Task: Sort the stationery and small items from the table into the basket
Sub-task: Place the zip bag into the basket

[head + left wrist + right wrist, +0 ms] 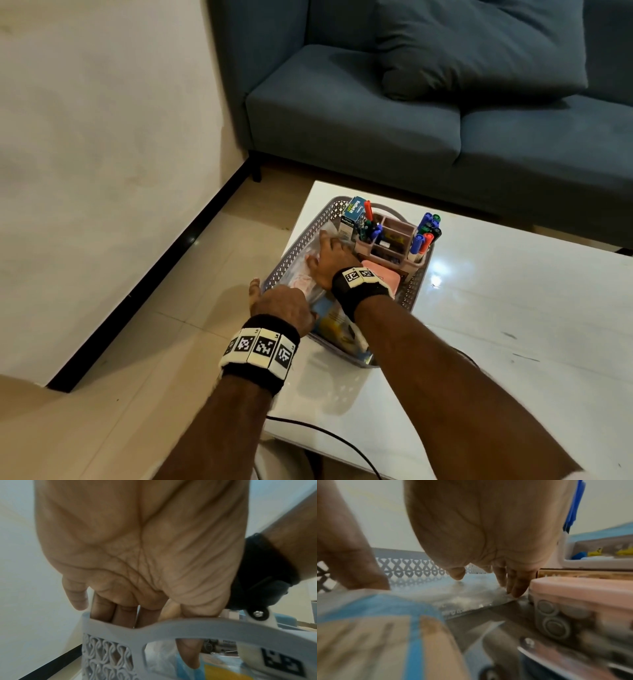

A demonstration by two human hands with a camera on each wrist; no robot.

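I have both hands down inside the grey lattice basket, which sits at the near-left corner of the white table. My right hand lies with straight fingers pressing flat on a clear plastic packet along the basket's left side, just beside the pink case. My left hand reaches over the near-left rim, fingers extended downward inside the wall, the thumb resting on a blue-and-yellow packet; I cannot tell whether it pinches anything, though nothing looks curled around an object. The relation that matters to me: the packets lie lengthwise along the basket's left wall, running from near to far, with the left hand at the near end and the right hand at the far end, so each hand covers one end of that long axis. The compartmented organiser with its markers and the small boxes stands in the far half, to the right of my right hand. I judge the sorting close to finished, since no loose items show on the table.
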